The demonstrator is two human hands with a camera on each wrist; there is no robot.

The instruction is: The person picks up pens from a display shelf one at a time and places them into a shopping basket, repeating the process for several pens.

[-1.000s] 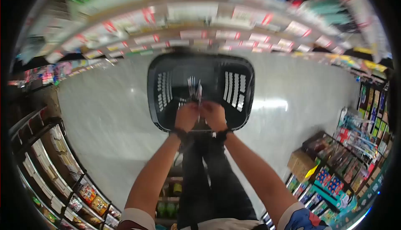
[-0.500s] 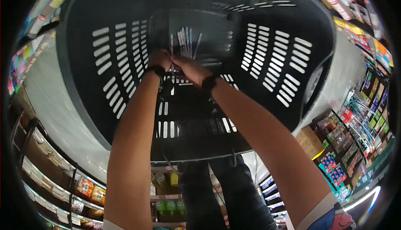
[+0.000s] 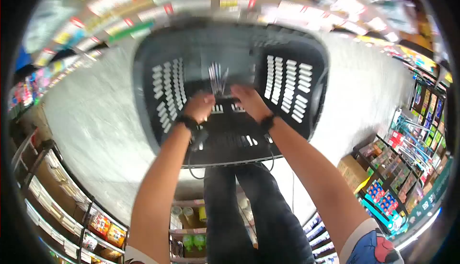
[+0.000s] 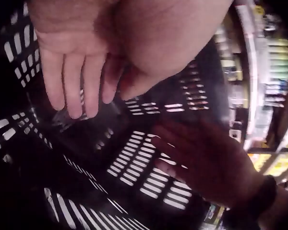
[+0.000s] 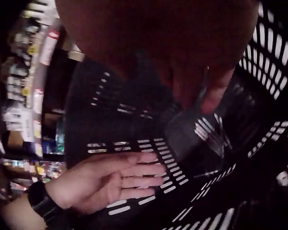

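Both hands are inside a deep black shopping basket (image 3: 220, 148) with slotted walls. My left hand (image 3: 198, 107) is on the left side, its fingers extended in the left wrist view and nothing held. Opposite it, my right hand (image 3: 250, 101) reaches in with fingers stretched out, also with nothing in its grasp. A gap separates the two hands. Just beyond the fingertips, several slim pale pen-like sticks (image 3: 216, 76) lie fanned on the basket's bottom; the right wrist view also shows these sticks (image 5: 210, 134). Each wrist wears a dark band.
Shelves with price labels (image 3: 230, 2) curve across the far side. Pale floor (image 3: 91, 105) runs around the basket. At right stand a cardboard box (image 3: 353, 174) and racks of packaged goods; more shelves (image 3: 62, 192) are at left. The person's legs (image 3: 225, 206) are below the basket.
The hands were together on a slim stick; now they are apart and hold nothing, the right one shifted right. The basket, which loomed large half a second ago, appears smaller.
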